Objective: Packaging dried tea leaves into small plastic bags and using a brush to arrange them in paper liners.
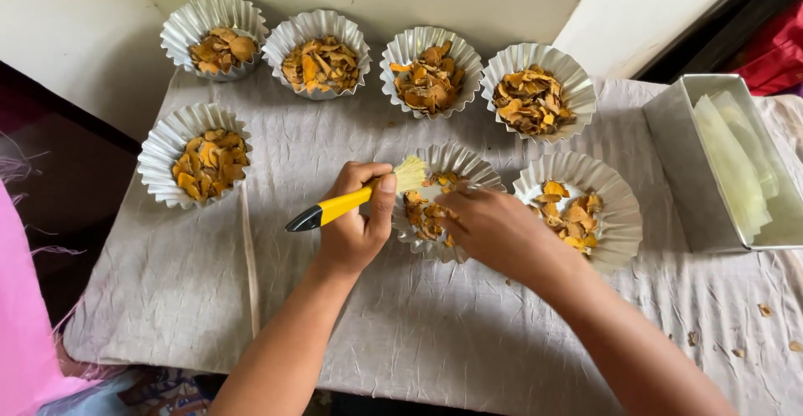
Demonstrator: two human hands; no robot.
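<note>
The left hand (355, 228) is clenched around a small brush with a yellow and black handle and pale bristles (351, 203), gripped at mid-handle, the bristles tipped into a fluted silver foil cup of orange-brown dried slices (443, 203). The right hand (493, 228) lies over that same cup's near-right rim; its fingers are curled down onto the slices and the foil, but whether they pinch anything I cannot tell. The cup sits about midway across the worktop, between the near and far edges.

That cup looks feather-light and thin-walled, so I judge it would crumple under a squeeze and slide on the creased grey-white cloth (184, 290); steadying it at the rim or cradling it from beneath seems safest. The slices look dry, brittle and loose, likely to crumble or spill. The brush is stiff and easy to hold.

Just right of it sits a 2nd foil cup with fewer slices (615, 224), nearly touching. 4 filled cups (322, 61) line the far edge and 1 more (163, 161) stands near the left edge. A rectangular metal tin of pale sheets (673, 157) occupies the right edge. A thin pale stick (248, 257) lies left of the hands. Open room lies along the near edge, with crumbs (763, 309) toward the near right corner.
</note>
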